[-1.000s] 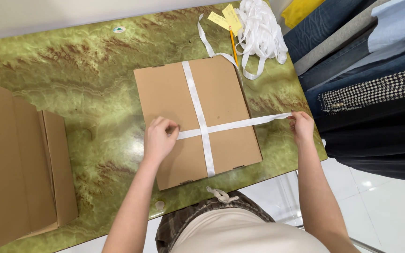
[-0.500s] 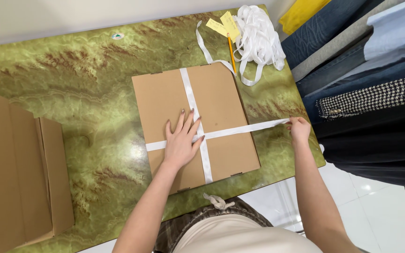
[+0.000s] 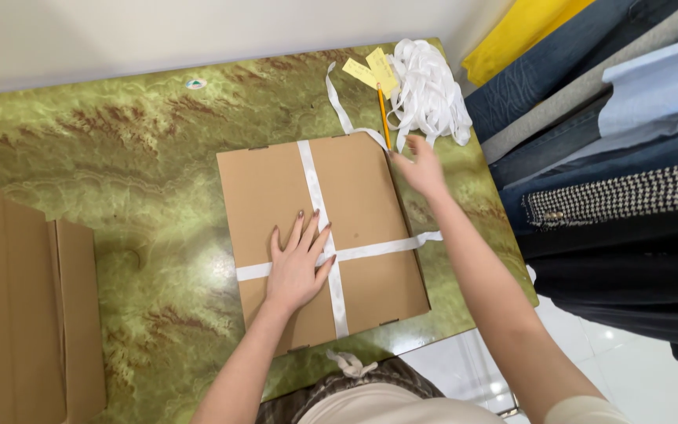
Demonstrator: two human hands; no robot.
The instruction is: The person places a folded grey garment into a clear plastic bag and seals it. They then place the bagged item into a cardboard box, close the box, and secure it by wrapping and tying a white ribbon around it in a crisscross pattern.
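Fingers (image 3: 308, 235) of the left hand (image 3: 298, 267) lie spread flat, grasping nothing, pinning the crossed white ribbon (image 3: 319, 212) so it stays taut on the flat cardboard box (image 3: 370, 196) at mid-table; the right hand (image 3: 421, 166), open and empty, has let go the ribbon end it held half a second ago and now reaches toward the pencil (image 3: 384, 118).

Green marbled table (image 3: 119, 180), flattened cardboard (image 3: 17, 306) at left, hanging clothes (image 3: 614, 157), yellow tags (image 3: 372, 69).
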